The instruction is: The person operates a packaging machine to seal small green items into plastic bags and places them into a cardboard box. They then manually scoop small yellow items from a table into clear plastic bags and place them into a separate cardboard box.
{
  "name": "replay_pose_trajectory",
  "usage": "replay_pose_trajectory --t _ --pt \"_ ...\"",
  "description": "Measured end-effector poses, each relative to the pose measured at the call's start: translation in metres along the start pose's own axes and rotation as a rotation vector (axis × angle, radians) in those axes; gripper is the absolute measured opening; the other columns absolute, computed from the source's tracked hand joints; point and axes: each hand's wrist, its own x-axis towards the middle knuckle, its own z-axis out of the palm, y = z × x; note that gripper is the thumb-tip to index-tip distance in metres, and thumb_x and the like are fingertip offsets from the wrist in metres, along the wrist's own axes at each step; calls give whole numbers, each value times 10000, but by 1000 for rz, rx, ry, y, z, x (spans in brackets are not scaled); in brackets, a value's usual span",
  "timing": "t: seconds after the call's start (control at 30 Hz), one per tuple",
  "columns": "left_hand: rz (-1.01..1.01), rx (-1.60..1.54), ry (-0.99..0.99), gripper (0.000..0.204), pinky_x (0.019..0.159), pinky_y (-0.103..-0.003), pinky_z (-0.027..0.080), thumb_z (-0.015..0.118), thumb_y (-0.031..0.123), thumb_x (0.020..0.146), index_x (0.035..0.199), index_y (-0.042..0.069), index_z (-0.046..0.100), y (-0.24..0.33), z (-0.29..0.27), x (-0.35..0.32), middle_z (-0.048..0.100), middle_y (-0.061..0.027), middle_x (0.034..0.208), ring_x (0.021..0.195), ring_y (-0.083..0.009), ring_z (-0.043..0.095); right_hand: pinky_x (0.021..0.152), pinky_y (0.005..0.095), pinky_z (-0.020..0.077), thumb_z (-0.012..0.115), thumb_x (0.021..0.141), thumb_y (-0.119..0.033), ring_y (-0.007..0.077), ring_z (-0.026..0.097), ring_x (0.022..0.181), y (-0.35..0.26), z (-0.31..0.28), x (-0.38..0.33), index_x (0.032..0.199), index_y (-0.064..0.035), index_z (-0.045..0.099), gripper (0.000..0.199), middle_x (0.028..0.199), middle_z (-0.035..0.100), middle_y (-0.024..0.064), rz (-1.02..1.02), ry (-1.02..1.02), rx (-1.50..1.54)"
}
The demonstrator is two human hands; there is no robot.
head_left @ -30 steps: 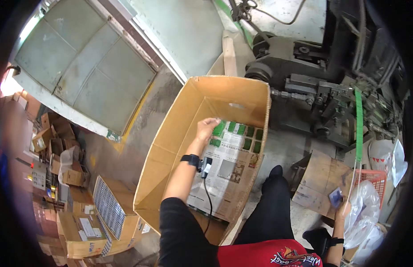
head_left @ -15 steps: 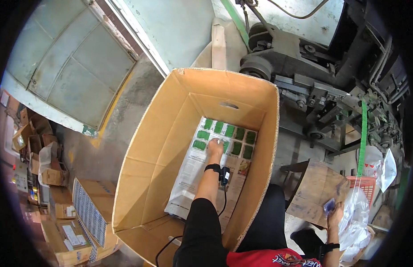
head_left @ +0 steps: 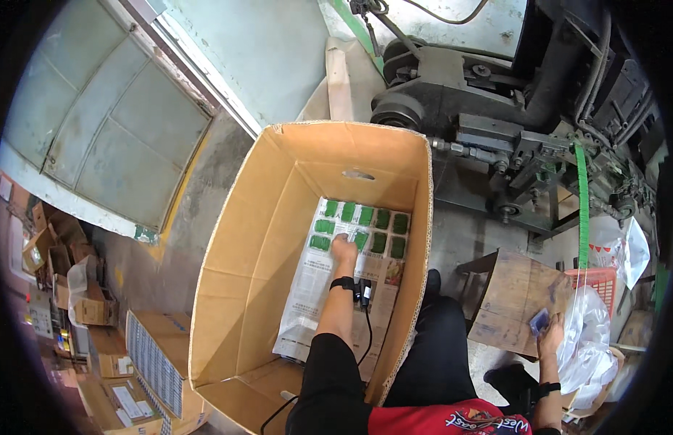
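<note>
My left hand (head_left: 344, 250) reaches deep into a tall cardboard box (head_left: 231, 283). Its fingers are curled beside a green bundle (head_left: 361, 240), and whatever they pinch is hidden. More flat green bundles (head_left: 382, 218) lie in rows at the far end of the newspaper (head_left: 307, 293) that lines the box. A black strap with a small device (head_left: 362, 291) and a cable is on my left wrist. Over at the right, my right hand (head_left: 550, 336) grips a small dark bluish-purple block (head_left: 539, 320) at the edge of a worn wooden board (head_left: 514, 301).
Dark machinery (head_left: 489, 138) stands at the far right, with a green ribbon-like strip (head_left: 582, 206) hanging from it. Beyond the board are a red plastic basket (head_left: 600, 283) and clear plastic bags (head_left: 587, 333). Stacked cartons (head_left: 159, 344) stand at the left, below a metal door (head_left: 108, 116).
My left hand has drawn back slightly toward me over the newspaper. The right hand still grips the block. The whole view has shifted, with the box now further left.
</note>
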Motion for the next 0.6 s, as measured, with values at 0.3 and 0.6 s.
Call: replay_pose_trajectory --t 0.3,0.6 --pt "21 -14 76 231 743 -375 496 552 -18 655 868 -39 641 10 -7 -18 651 -223 815 796 -339 641 797 428 436 573 562 64 391 478 970 13 9 -2 875 30 479 329 1005 473 186 45 -58 -46" --pt "225 45 37 448 759 -433 467 516 -53 676 1087 79 638 7 -1 -19 598 -224 859 823 -368 579 776 447 421 563 550 71 392 474 927 3 3 2 821 26 477 288 950 474 187 -2 -7 -34"
